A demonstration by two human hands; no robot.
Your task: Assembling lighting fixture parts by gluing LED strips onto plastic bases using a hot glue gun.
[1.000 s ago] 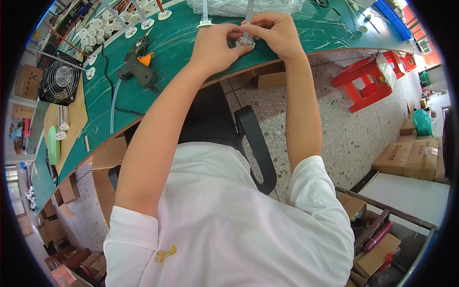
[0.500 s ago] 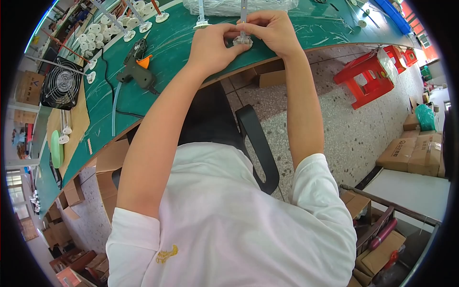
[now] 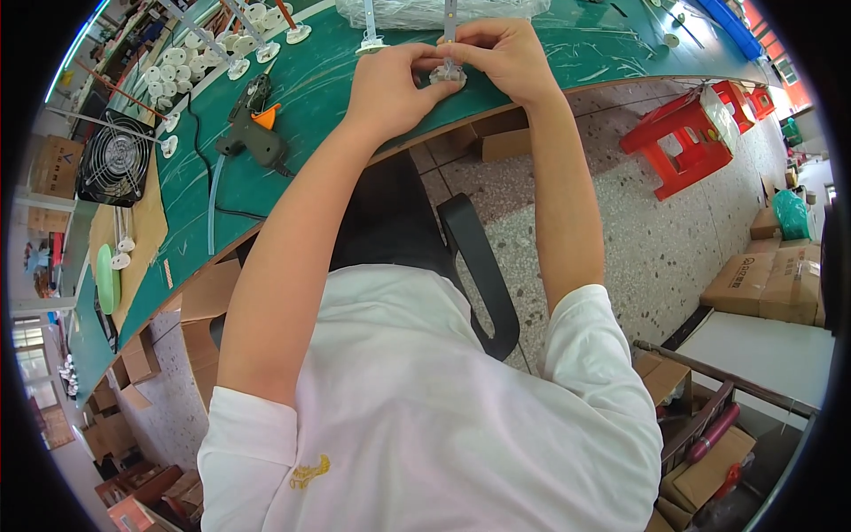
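Observation:
At the near edge of the green table point(image 3: 332, 84) an upright LED strip point(image 3: 450, 18) stands in a round whitish base point(image 3: 448, 78). My left hand point(image 3: 392, 87) is closed round the base and the strip's lower end, thumb on the near side. My right hand point(image 3: 507, 60) pinches the strip just above the base; its fingertips are partly hidden. Left of my hands is a second upright strip point(image 3: 370, 13) on a round base point(image 3: 371, 44), touched by neither hand. A dark glue gun point(image 3: 253, 133) with an orange trigger lies farther left, a pale glue stick point(image 3: 213, 208) at its rear.
Several strips on bases and a pile of white discs point(image 3: 173, 66) stand at the far left. A black fan point(image 3: 115, 158) and green dish point(image 3: 108, 277) are at the left end. Plastic wrap point(image 3: 496, 11) lies beyond my hands. Red stools point(image 3: 678, 137) and a black chair armrest point(image 3: 483, 275) stand below.
Both hands keep their hold on the strip and base, with hardly any visible movement. The whole view has shifted very slightly.

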